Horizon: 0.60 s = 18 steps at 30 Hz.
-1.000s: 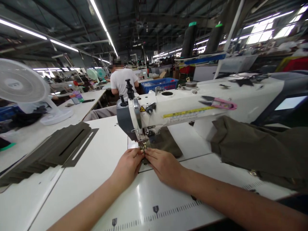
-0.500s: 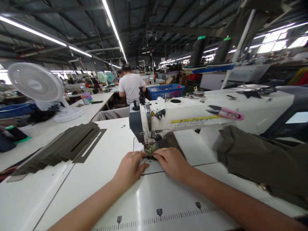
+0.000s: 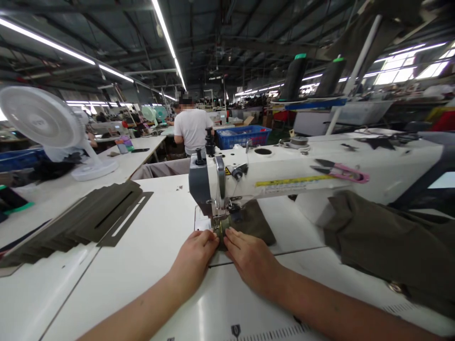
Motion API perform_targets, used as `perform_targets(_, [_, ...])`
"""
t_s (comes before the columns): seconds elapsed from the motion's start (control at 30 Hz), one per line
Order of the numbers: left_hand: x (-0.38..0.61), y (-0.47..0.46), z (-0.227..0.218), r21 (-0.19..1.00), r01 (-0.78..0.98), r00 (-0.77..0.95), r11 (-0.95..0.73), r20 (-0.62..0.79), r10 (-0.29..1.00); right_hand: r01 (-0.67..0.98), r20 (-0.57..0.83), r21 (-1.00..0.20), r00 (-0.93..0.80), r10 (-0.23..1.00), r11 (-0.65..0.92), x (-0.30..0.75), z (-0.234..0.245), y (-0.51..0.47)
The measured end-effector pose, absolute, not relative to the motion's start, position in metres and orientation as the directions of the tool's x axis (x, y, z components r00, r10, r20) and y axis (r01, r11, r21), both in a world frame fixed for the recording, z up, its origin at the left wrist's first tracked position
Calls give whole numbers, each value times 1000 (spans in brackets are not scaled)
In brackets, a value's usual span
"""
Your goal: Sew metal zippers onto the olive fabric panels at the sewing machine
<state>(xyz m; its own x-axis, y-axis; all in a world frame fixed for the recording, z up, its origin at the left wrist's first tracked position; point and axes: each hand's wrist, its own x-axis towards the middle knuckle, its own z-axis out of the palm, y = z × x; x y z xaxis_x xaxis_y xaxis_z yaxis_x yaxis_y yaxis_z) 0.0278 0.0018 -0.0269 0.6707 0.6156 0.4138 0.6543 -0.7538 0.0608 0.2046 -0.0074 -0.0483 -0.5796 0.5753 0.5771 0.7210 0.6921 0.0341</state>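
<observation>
A dark olive fabric piece (image 3: 261, 225) lies on the white sewing machine bed, partly under the needle area of the sewing machine (image 3: 284, 170). Just in front of the presser foot, a narrow olive strip with a yellowish line crosses it; its kind is too small to make out. My left hand (image 3: 197, 255) is closed, fingertips bent together on the left edge of the work. From the other side, my right hand (image 3: 250, 260) presses its closed fingers on the fabric, close to the left fingertips. Its thumb is hidden.
To the left lies a stack of olive fabric panels (image 3: 81, 213), with a white fan (image 3: 42, 118) behind. Olive cloth (image 3: 384, 237) is bunched at right. Pink-handled thread snips (image 3: 344, 173) rest on the machine arm. Ahead are a person in white (image 3: 194, 128) and a blue basket (image 3: 243, 136).
Both hands have shifted slightly toward me and turned flatter, with the fabric front edge drawn nearer. More of the fabric and the yellowish line shows. The view has moved a little.
</observation>
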Motion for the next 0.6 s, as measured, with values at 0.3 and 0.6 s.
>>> perform_targets(0.3, [29, 16, -30, 136, 698, 605, -704, 414, 680, 720, 585, -63, -535, 610, 691, 203, -46, 5])
perform_targets(0.6, [17, 8, -30, 107, 651, 631, -751, 475, 614, 739, 562, -76, -523, 641, 670, 203, -46, 4])
